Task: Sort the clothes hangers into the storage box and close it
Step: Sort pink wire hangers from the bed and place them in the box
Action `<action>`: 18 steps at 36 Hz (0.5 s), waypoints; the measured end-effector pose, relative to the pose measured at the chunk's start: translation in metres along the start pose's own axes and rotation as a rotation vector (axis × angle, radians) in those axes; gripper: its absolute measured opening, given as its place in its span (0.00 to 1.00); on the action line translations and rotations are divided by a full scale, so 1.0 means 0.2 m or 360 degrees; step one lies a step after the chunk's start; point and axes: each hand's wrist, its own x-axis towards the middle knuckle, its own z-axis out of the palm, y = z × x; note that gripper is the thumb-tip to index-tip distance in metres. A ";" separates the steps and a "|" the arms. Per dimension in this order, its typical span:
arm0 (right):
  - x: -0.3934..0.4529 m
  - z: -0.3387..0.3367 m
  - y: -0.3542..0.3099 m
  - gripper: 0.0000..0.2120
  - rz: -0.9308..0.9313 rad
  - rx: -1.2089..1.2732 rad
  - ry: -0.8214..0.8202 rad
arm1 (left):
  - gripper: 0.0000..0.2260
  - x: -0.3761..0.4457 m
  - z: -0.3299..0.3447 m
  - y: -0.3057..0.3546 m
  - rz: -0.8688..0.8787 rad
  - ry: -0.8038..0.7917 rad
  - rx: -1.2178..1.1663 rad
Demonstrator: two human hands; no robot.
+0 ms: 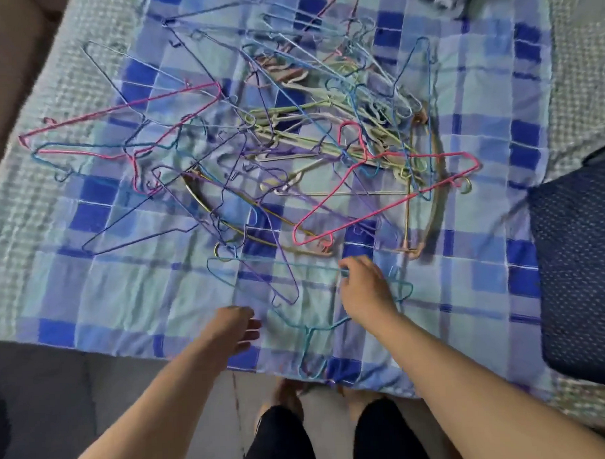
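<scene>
A tangled pile of several wire hangers (325, 132) in pink, blue, purple, green and beige lies on a blue checked sheet (142, 286). Nearest to me lies a teal hanger (281, 264), its hook pointing toward the sheet's front edge. My right hand (365, 289) pinches the teal hanger's straight bar with curled fingers. My left hand (236, 329) hovers just above the sheet to the left of that hanger, fingers loosely curled, holding nothing. A purple hanger (285, 264) crosses the teal one. No storage box is in view.
The sheet covers a bed with a pale woven blanket (26, 221) showing at both sides. A dark blue dotted cushion (583, 260) sits at the right edge. Grey floor (77, 391) and my legs are at the bottom.
</scene>
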 end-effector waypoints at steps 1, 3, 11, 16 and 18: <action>0.05 -0.03 -0.01 0.19 -0.0055 -0.0040 0.0117 | 0.05 0.04 0.04 0.00 -0.0006 -0.0037 -0.0004; 0.17 -0.11 -0.02 0.19 -0.0202 -0.0141 0.0304 | 0.07 0.10 0.12 0.00 -0.0019 -0.0097 -0.0038; 0.80 -0.16 -0.29 0.18 0.0342 0.0452 0.0488 | 0.10 0.22 0.25 -0.17 0.0144 -0.0020 -0.0520; 0.92 -0.12 -0.35 0.20 0.0681 0.1016 0.0419 | 0.07 0.14 0.13 -0.30 0.0274 0.0012 -0.0496; 0.88 -0.11 -0.32 0.18 0.0649 0.1023 0.0428 | 0.08 0.07 0.03 -0.33 0.0294 0.0018 -0.0611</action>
